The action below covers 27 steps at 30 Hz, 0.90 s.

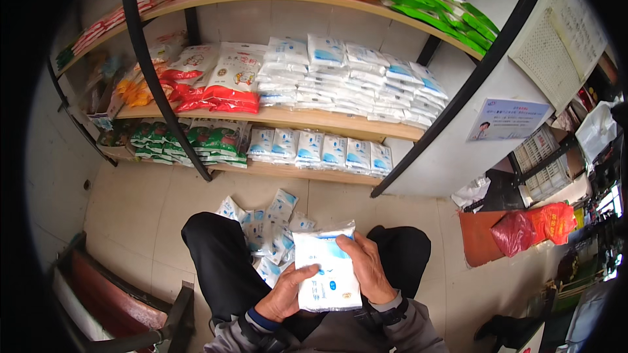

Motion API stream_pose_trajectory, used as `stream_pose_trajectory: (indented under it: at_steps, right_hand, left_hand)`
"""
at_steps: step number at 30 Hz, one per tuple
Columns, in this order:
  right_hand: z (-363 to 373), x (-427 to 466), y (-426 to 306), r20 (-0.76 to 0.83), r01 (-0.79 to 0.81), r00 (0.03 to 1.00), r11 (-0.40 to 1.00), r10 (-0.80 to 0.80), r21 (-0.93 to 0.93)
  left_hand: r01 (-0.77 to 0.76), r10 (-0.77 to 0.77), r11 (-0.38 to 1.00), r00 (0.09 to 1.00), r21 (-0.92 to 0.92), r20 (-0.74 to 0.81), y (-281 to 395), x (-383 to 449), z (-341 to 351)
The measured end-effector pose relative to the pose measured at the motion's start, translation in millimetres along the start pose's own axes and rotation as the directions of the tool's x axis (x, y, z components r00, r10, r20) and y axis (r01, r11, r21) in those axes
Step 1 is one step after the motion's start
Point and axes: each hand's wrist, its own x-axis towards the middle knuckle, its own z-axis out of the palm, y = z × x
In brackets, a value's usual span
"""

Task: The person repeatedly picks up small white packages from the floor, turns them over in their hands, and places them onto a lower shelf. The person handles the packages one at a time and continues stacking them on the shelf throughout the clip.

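Between my two hands, above my lap, is a white plastic packet (326,274) with blue print, its printed face turned up towards me. My left hand (287,291) grips its left edge, the thumb lying across the front. On the opposite side my right hand (365,267) grips the upper right edge, thumb on the printed face. The fingers behind the packet are hidden. A loose heap of similar white-and-blue packets (265,233) lies on the tiled floor (162,225) beyond it, partly covered by my left knee.
Ahead stands a shelf rack (304,117) with black posts. White-and-blue packets (353,78) are stacked on its middle level, others (309,149) along the bottom, beside green bags (206,137). Red-and-white bags (235,78) stand left. A red plastic bag (512,230) sits on the right; a dark frame (176,318) stands left.
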Motion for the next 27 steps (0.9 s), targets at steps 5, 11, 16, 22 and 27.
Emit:
stream_pose_trajectory:
  at_steps: [5, 11, 16, 22, 27]
  right_hand:
    - [-19, 13, 19, 0.012, 0.168, 0.986, 0.969, -0.168, -0.181]
    - [-3, 14, -5, 0.124, 0.475, 0.764, 0.422, -0.633, -0.772]
    - [22, -16, 27, 0.479, 0.661, 0.686, 0.194, -0.547, -0.725]
    - [-7, -19, 16, 0.138, 0.528, 0.716, 0.402, -0.684, -0.748]
    - [-20, 16, -15, 0.35, 0.436, 0.9, 0.574, -0.261, -0.693]
  left_hand:
    - [-0.02, 0.02, 1.0, 0.999, -0.012, -0.031, 1, 3, 7]
    - [-0.046, 0.046, 0.999, 0.996, -0.011, -0.071, 6, -1, 13]
    - [-0.065, 0.058, 0.995, 0.995, -0.078, -0.087, 16, 3, 19]
    - [-0.001, 0.007, 0.998, 0.996, 0.069, -0.091, 20, -2, 8]
    - [0.259, -0.249, 0.947, 0.966, 0.19, -0.076, 5, -7, 2]
